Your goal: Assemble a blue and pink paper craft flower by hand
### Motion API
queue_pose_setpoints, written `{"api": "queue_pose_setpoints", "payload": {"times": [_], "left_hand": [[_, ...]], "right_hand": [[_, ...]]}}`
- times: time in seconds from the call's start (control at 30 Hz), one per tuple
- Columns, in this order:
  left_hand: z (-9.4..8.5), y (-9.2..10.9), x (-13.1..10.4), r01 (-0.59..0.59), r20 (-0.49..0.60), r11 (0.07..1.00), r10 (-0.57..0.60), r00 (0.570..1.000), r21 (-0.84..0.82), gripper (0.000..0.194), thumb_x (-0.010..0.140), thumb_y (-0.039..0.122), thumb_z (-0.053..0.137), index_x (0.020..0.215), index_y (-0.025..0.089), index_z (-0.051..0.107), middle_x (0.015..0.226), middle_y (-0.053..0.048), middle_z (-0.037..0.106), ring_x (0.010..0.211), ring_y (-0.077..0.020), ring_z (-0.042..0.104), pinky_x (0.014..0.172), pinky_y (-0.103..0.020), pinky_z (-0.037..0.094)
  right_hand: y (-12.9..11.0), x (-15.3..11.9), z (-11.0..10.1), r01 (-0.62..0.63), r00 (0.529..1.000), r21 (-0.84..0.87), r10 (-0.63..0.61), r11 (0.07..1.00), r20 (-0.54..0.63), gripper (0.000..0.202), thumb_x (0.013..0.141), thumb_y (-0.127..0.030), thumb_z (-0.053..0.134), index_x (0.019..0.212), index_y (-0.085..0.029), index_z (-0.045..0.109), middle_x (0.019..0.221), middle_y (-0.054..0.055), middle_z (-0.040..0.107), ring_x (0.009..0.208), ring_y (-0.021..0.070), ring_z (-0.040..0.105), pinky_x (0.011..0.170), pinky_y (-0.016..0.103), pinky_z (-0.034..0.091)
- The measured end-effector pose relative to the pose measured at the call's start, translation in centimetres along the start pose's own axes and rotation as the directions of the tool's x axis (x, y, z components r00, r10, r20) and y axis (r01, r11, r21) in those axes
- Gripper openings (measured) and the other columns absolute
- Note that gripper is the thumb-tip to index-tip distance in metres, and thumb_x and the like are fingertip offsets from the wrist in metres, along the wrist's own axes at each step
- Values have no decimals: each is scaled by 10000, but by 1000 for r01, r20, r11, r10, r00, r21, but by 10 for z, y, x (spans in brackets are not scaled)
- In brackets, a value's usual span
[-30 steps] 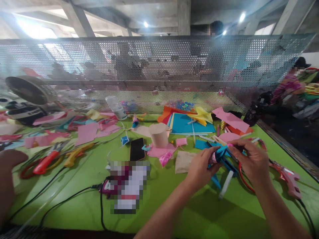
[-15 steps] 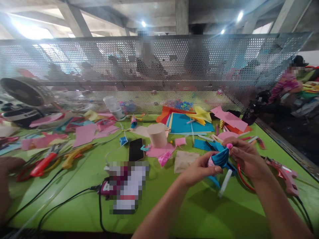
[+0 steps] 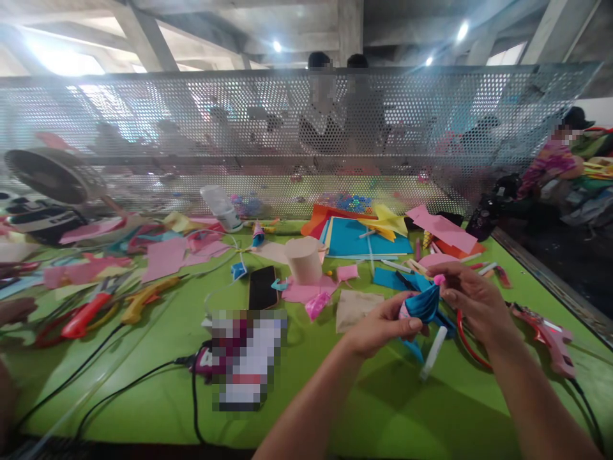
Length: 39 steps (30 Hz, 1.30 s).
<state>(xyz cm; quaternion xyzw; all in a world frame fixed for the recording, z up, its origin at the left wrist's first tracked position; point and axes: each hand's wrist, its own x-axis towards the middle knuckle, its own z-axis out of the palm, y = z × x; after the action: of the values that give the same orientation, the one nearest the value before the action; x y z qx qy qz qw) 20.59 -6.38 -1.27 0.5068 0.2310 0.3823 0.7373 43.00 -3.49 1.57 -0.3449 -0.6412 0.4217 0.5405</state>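
My left hand (image 3: 383, 324) grips the lower, pink-edged end of a small blue cone-shaped felt hat (image 3: 423, 305), thumb on the near side. At its tip sits a pink pom-pom (image 3: 439, 280). My right hand (image 3: 472, 294) pinches at that tip with thumb and forefinger. Just below the hat, a white glue stick (image 3: 433, 354) lies slanted, near a piece of blue felt (image 3: 412, 349). Red-handled scissors (image 3: 472, 348) lie partly behind my right wrist. To the right of that wrist rests a pink glue gun (image 3: 548, 338) with a black cord.
A paper roll (image 3: 305, 260), black phone (image 3: 263, 287) and lit, blurred phone (image 3: 251, 367) lie left of my hands. Behind are felt sheets (image 3: 364, 236) and a perforated metal screen (image 3: 230, 128). A yellow glue gun (image 3: 146, 300), cords and a co-worker's hand (image 3: 16, 311) are at left.
Both my hands stay nearly still on the hat and pom-pom; my right fingers shift very slightly. The co-worker's hand at the left edge draws back. People behind the screen have moved.
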Motion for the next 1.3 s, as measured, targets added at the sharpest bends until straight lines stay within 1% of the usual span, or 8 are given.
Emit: {"api": "queue_pose_setpoints", "payload": {"times": [0.17, 0.4, 0.57, 0.73, 0.9, 1.0, 1.13, 1.3], "left_hand": [[-3, -2, 1, 14, 96, 999, -10, 995, -41, 628, 762, 609, 921, 1085, 155, 632, 853, -28, 682, 626, -87, 487, 624, -256, 343], [-2, -2, 0, 29, 106, 997, -21, 994, -74, 604, 771, 588, 917, 1059, 162, 600, 836, -25, 682, 580, -71, 458, 585, -262, 293], [-1, 0, 0, 38, 89, 998, -33, 995, -57, 640, 734, 616, 933, 1047, 162, 609, 825, -21, 671, 597, -78, 459, 605, -264, 301], [-2, 0, 0, 17, 74, 999, -14, 997, -42, 625, 744, 618, 929, 1038, 160, 621, 836, -20, 664, 633, -92, 477, 626, -265, 318], [-2, -1, 0, 16, 69, 1000, -15, 997, -20, 616, 761, 598, 925, 1103, 162, 656, 849, -17, 663, 668, -104, 494, 660, -261, 355], [-1, 1, 0, 21, 48, 1000, -21, 999, 9, 683, 742, 610, 934, 1177, 154, 670, 854, -20, 665, 695, -115, 500, 689, -264, 376], [3, 2, 2, -3, -42, 999, 5, 999, 42, 794, 732, 628, 936, 1311, 166, 649, 914, -16, 642, 815, -149, 538, 760, -265, 408], [6, -3, 7, -86, -140, 974, 117, 983, 209, 815, 747, 636, 918, 1362, 178, 642, 1065, -39, 618, 914, -172, 521, 823, -272, 432]], "right_hand": [[-7, 1, -1, 232, 971, -149, -238, 961, -30, 174, 924, -323, 838, 1094, -360, 832, 1125, 47, 744, 1058, 256, 650, 823, 377, 520], [-10, 0, 4, 322, 941, -204, -336, 924, -34, 154, 929, -244, 825, 1038, -352, 840, 1031, 44, 774, 1016, 261, 678, 846, 412, 544], [-8, -1, 3, 299, 947, -204, -316, 932, -53, 108, 921, -272, 835, 1014, -325, 845, 1019, 45, 774, 995, 259, 677, 863, 404, 537], [0, 0, -3, 179, 982, -87, -183, 980, -37, 290, 934, -412, 818, 1213, -337, 813, 1144, 47, 742, 902, 223, 613, 733, 352, 483], [0, 1, -1, 174, 984, -95, -177, 980, -14, 108, 943, -336, 815, 1050, -327, 830, 1047, 39, 737, 1006, 241, 637, 834, 368, 502], [-4, 0, 1, 192, 980, -139, -197, 971, -23, 77, 947, -334, 809, 1021, -317, 825, 1015, 35, 740, 990, 238, 644, 849, 374, 510], [-11, -2, 3, 200, 973, -256, -223, 946, -63, 211, 947, -384, 799, 1149, -324, 811, 1095, 40, 747, 855, 213, 622, 752, 366, 514], [-17, -1, 5, 290, 924, -469, -372, 834, -91, 133, 929, -333, 811, 1061, -327, 798, 1004, 29, 762, 755, 207, 631, 718, 382, 535]]}}
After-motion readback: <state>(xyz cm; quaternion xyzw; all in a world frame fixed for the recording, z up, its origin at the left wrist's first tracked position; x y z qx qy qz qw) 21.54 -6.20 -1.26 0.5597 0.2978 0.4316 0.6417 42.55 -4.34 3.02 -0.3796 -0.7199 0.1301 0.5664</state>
